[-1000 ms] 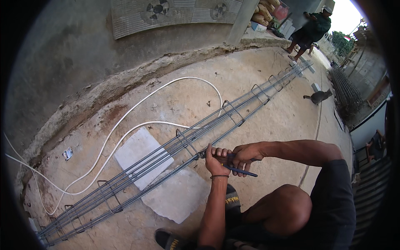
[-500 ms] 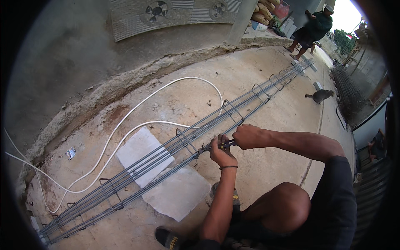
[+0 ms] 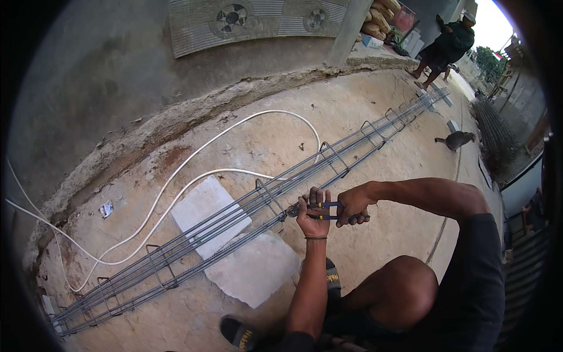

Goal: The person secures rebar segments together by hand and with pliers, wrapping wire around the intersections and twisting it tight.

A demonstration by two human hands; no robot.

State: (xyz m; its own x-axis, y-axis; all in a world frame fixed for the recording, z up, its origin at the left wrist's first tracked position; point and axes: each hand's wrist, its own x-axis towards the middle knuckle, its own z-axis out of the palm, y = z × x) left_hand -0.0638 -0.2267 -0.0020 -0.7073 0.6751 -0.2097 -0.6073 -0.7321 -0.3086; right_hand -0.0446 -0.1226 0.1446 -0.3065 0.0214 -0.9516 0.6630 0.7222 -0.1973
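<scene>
A long cage of steel reinforcing bars with square stirrups lies on the concrete ground, running from lower left to upper right. My right hand grips the blue handles of a pair of pincers, whose jaws sit at a bar of the cage. My left hand is curled at the same spot, holding the pincers near the jaws. Whether a tie wire is in the jaws is too small to tell.
A white hose loops across the ground behind the cage. Two pale flat slabs lie under the cage. A concrete wall rises at the back. Another person stands far right, a small animal nearby, more rebar cages beyond.
Both hands and the pincers have stayed at the same place on the cage; the right hand has turned the handles, which now lie nearly level, and the left hand has closed in on the tool.
</scene>
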